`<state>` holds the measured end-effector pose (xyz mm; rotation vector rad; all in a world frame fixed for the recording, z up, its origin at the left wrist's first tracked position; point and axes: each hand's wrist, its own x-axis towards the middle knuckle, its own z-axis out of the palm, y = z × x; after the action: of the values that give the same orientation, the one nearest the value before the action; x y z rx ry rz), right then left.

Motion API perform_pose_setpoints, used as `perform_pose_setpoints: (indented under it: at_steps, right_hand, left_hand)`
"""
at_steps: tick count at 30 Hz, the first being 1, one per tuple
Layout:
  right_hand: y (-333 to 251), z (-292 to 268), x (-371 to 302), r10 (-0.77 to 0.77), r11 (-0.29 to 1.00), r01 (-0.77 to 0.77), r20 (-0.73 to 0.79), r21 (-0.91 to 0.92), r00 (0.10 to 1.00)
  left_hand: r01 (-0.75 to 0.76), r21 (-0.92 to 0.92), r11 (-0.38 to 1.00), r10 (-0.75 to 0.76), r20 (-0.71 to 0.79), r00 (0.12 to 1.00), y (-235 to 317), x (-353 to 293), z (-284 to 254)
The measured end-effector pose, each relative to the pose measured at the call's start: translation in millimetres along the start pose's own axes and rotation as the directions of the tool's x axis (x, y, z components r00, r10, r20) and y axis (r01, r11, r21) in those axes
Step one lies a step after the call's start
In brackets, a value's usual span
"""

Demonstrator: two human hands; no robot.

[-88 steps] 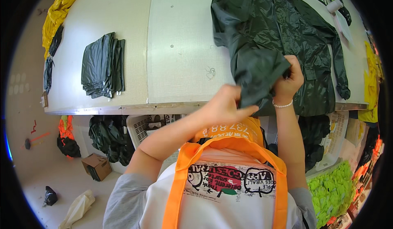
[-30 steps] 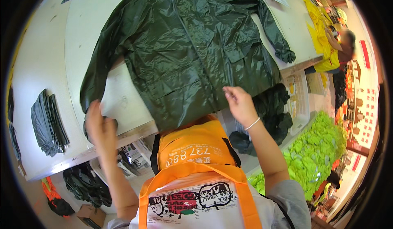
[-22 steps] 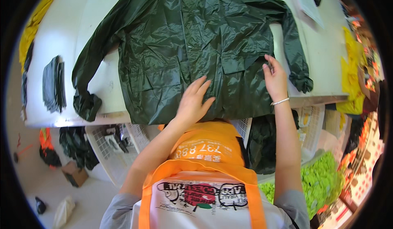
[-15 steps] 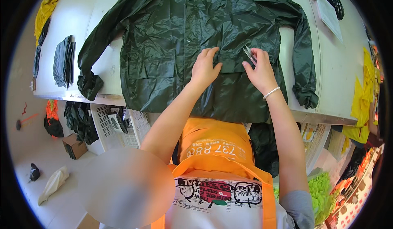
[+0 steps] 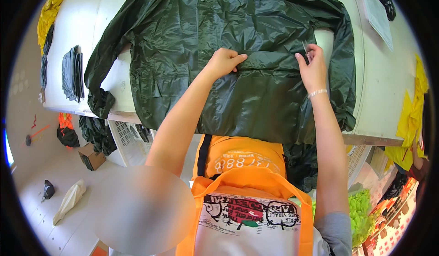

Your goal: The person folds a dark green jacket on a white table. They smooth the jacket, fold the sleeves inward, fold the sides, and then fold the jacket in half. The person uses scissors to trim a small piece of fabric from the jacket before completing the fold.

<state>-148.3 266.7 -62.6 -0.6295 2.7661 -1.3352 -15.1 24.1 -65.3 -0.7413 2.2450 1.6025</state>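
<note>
Across the bench (image 5: 375,86), a jacket flap (image 5: 270,61) is pinched straight by left fingers (image 5: 233,54), snips (image 5: 305,47) by right fingers (image 5: 316,52); tautness seems needed.

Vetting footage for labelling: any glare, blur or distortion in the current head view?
Head view: pale glare on the jacket; front edge of the table bowed, corners black; smooth blurred oval hiding part of the lower left; left fingers and right fingers fairly crisp, the right's metal tool too small to identify.

Left fingers (image 5: 238,59) pinch pocket flap (image 5: 270,60) of dark green jacket (image 5: 167,45); right fingers (image 5: 300,60) hold snips (image 5: 305,47).
</note>
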Motion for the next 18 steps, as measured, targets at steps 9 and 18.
perform_pose_setpoints:
  at_steps: [9,18]
  right_hand:
    - [-108.5,36.7,-66.5,-0.258,0.893,0.384,0.432,-0.233,0.864]
    - [-141.1,53.9,-57.1,-0.248,0.766,0.501,0.534,-0.402,0.808]
  left_hand:
    - [0.026,0.004,1.000,-0.026,0.226,0.974,12.6,20.2,-20.8]
    - [-0.133,0.105,0.986,0.122,0.098,0.988,9.9,24.0,-13.5]
